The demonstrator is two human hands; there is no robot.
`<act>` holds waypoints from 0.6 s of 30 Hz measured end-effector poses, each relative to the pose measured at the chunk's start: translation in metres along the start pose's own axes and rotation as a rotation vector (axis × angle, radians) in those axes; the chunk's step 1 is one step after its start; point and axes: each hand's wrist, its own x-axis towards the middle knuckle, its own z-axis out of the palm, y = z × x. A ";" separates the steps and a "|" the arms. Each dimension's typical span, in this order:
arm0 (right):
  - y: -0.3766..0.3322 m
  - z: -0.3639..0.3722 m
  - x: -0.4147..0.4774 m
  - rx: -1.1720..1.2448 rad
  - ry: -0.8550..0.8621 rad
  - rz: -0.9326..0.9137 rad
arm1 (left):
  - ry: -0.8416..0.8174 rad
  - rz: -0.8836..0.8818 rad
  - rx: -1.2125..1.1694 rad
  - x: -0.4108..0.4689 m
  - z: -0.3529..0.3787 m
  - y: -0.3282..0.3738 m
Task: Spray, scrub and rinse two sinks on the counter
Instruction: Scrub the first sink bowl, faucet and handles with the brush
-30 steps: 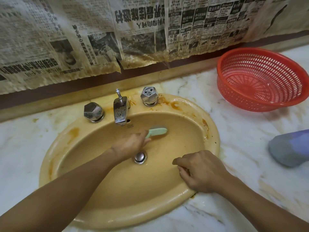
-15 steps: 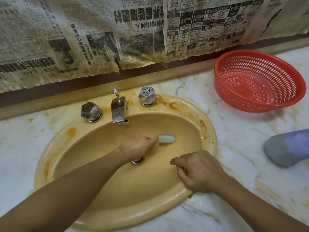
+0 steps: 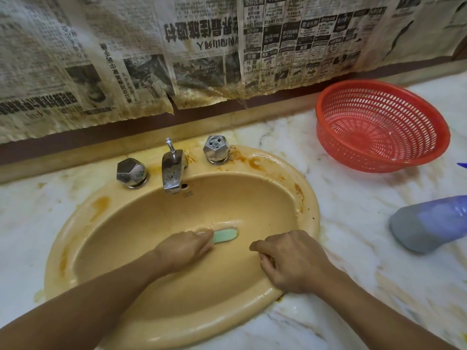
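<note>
— So, where is the brush (image 3: pixel 225 235)?

— Down in the bowl of the yellow sink (image 3: pixel 106 223). Its pale green head lies flat on the basin floor, near the middle. The drain (image 3: pixel 202 232) sits right beside it, mostly hidden.

— Who has it?

— The person's left hand (image 3: pixel 185 248) grips the handle, fingers wrapped round it, arm reaching in from the near left. Only the head sticks out to the right of the fingers.

— And the other hand?

— The right hand (image 3: pixel 293 261) rests on the sink's near right rim, knuckles up and fingers curled under. Nothing shows in it. It is close to the brush but not touching it.

— What about the fittings?

— A chrome spout (image 3: pixel 171 173) stands at the far edge, with a faceted knob (image 3: pixel 131 171) to its left and a second knob (image 3: pixel 216 149) to its right. Orange-brown stains mark the rim around them and along the right side.

— Anything on the counter (image 3: pixel 353 198)?

— A red mesh basket (image 3: pixel 379 157) sits far right on the marble. A grey and purple bottle (image 3: pixel 429 223) lies on its side at the right edge, well apart from the sink. Stained newspaper (image 3: pixel 177 59) hangs across the wall behind.
</note>
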 end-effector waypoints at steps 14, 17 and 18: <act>0.002 0.003 -0.009 0.141 0.294 -0.052 | 0.224 -0.012 -0.608 0.042 -0.020 0.073; 0.007 0.007 -0.009 0.139 0.350 -0.106 | 0.189 0.095 -0.626 0.040 -0.007 0.084; 0.008 0.008 -0.008 0.134 0.357 -0.114 | 0.129 0.127 -0.581 0.033 -0.003 0.082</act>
